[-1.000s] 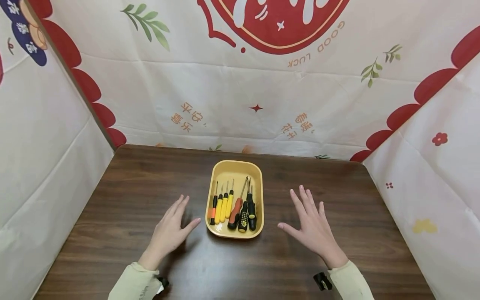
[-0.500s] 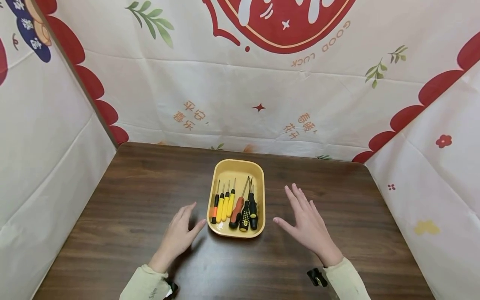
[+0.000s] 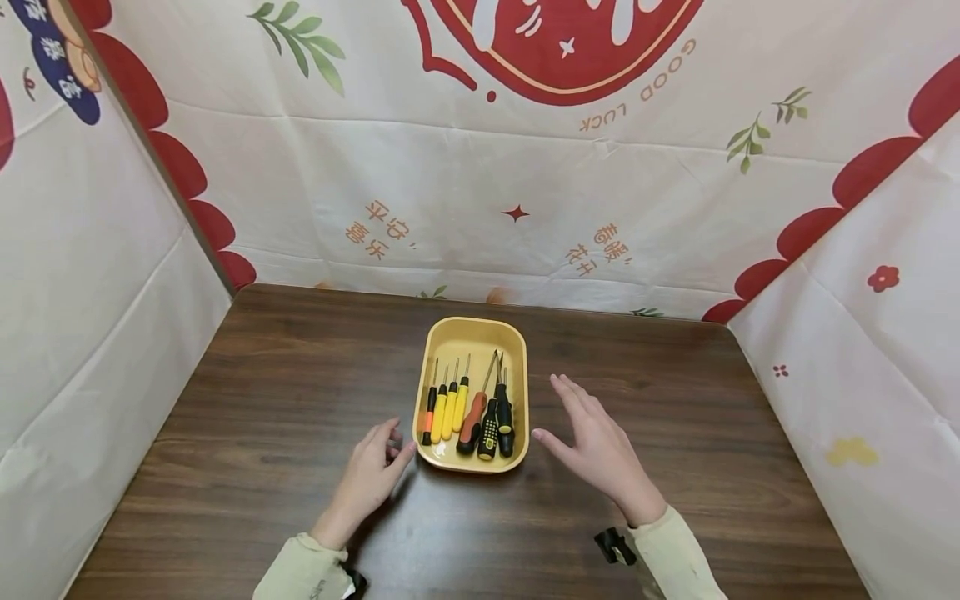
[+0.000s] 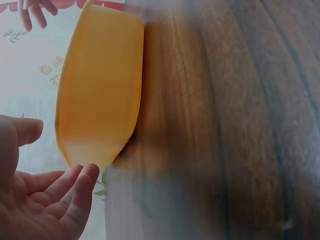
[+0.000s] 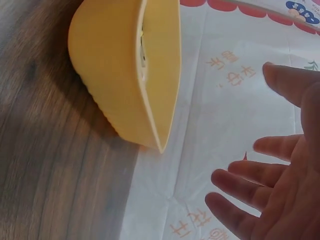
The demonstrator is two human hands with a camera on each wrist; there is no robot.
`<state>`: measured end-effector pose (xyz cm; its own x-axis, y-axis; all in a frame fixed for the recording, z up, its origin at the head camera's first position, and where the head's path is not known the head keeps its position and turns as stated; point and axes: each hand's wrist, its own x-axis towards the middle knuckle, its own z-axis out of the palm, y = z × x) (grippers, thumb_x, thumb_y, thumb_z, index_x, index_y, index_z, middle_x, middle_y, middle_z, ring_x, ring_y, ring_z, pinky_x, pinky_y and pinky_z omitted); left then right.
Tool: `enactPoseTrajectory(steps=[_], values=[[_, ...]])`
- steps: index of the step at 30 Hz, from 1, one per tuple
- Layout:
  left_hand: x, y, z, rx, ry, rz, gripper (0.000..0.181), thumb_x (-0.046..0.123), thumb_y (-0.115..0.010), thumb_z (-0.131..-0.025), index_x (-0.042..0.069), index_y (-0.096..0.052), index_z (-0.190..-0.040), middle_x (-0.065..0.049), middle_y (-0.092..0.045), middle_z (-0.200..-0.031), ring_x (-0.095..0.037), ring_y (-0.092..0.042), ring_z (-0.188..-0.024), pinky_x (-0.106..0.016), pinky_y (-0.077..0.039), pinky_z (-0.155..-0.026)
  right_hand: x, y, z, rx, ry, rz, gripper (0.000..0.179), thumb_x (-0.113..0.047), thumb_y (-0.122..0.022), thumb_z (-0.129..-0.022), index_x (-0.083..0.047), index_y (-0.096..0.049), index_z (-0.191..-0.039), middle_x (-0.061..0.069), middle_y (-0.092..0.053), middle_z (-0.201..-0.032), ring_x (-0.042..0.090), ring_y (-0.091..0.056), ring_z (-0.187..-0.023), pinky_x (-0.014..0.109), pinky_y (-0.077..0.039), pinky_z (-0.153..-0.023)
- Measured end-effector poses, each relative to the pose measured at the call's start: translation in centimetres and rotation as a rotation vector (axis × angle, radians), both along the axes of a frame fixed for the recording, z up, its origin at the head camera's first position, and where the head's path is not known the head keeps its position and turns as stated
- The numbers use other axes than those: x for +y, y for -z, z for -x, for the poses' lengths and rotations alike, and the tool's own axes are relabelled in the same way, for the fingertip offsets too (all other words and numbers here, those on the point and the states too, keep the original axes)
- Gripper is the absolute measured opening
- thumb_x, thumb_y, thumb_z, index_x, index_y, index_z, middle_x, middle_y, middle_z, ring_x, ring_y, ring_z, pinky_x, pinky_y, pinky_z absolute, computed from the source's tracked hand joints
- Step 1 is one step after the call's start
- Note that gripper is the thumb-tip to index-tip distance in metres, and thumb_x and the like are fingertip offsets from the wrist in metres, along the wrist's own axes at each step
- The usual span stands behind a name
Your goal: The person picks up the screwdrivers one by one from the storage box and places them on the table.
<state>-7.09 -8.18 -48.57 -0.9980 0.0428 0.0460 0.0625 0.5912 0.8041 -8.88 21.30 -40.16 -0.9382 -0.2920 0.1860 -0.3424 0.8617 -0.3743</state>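
A yellow tray point(image 3: 465, 332) stands on the table, holding several screwdrivers. On its left lie slim screwdrivers with yellow handles point(image 3: 448, 417) and one with a black and orange handle point(image 3: 430, 417). Thicker ones, a red-handled screwdriver point(image 3: 472, 423) and black-handled screwdrivers point(image 3: 504, 408), lie on the right. My left hand point(image 3: 367, 475) is at the tray's lower left corner, fingers loosely bent, thumb near the rim; whether it touches cannot be told. To the tray's right, my right hand point(image 3: 600, 450) hovers apart from it with fingers extended. Neither hand holds anything.
The brown wooden table point(image 3: 300, 358) reaches back to a white printed cloth point(image 3: 450, 167) hung behind it. More cloth stands along the left and right sides. A black strap mount point(image 3: 615, 546) sits at my right wrist.
Both hands have moved inward toward the tray, the left to the right and the right to the left. The left fingers have bent more. The tray and screwdrivers have stayed in place.
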Motion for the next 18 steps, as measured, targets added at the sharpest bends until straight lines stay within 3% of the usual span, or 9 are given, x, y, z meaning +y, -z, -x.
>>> enactPoseTrajectory(steps=[10, 18], values=[[1.1, 0.5, 0.6, 0.053, 0.001, -0.031, 0.04, 0.015, -0.06, -0.086, -0.008, -0.051, -0.119, -0.004, -0.059, -0.081, -0.005, -0.051, -0.062, -0.02, -0.045, -0.057, -1.2, -0.3, 0.4, -0.072, -0.016, 0.058, 0.071, -0.036, -0.065, -0.081, -0.005, -0.035, -0.138, 0.017, -0.045, -0.134, 0.035, -0.045, -0.118, 0.051, -0.04, -0.091], [1.9, 0.3, 0.7, 0.098, -0.023, 0.001, 0.037, 0.012, -0.061, -0.085, -0.007, -0.053, -0.116, -0.001, -0.056, -0.076, -0.004, -0.048, -0.059, -0.02, -0.044, -0.054, -2.4, -0.1, 1.1, -0.103, -0.043, 0.088, 0.062, -0.029, -0.065, -0.083, -0.001, -0.042, -0.133, 0.018, -0.049, -0.129, 0.028, -0.06, -0.096, 0.041, -0.049, -0.08]])
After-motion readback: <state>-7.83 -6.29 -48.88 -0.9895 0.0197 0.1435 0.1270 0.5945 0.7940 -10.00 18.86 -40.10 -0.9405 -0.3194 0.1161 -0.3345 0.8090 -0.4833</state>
